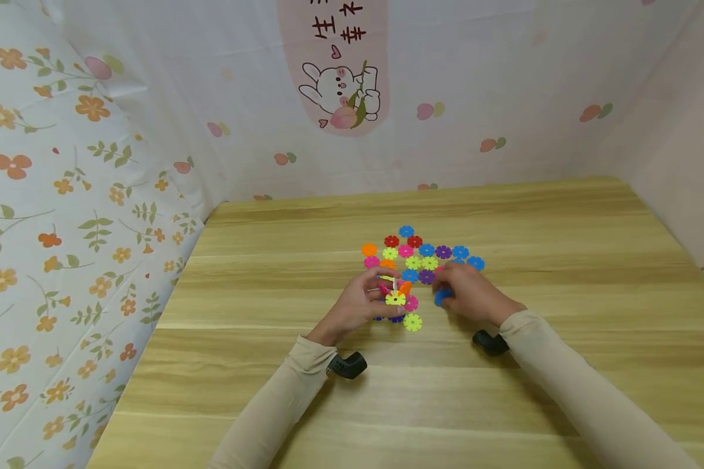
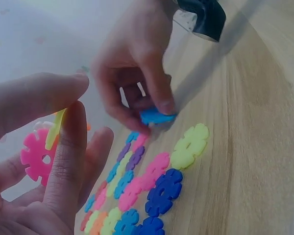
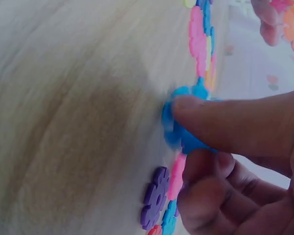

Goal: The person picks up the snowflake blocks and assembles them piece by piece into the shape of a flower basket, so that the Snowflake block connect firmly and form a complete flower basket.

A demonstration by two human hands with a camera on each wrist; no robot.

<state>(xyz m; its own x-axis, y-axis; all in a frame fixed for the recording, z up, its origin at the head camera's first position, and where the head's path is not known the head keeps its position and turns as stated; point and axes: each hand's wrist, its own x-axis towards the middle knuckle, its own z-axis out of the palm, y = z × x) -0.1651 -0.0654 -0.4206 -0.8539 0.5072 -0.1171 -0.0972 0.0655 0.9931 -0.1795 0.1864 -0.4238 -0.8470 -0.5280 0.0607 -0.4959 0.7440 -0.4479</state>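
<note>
My left hand [image 1: 360,301] pinches a small cluster of joined plastic snowflake discs between thumb and fingers. A yellow disc [image 1: 396,299] faces up in it, with an orange disc [image 1: 405,287] and a pink disc [image 2: 35,155] standing from it; a white piece shows behind. To the right, my right hand [image 1: 472,292] pinches a blue snowflake disc [image 3: 172,120] between thumb and fingers, low over the table. Its other fingers are curled beneath in the right wrist view. Loose discs lie under and between both hands, partly hidden by them.
Flat on the wooden table [image 1: 258,273] lie several loose discs, among them a red disc [image 1: 391,241], a purple disc [image 1: 443,252] and a yellow-green disc [image 1: 412,322]. A patterned cloth [image 1: 211,78] hangs behind the table and along its left side.
</note>
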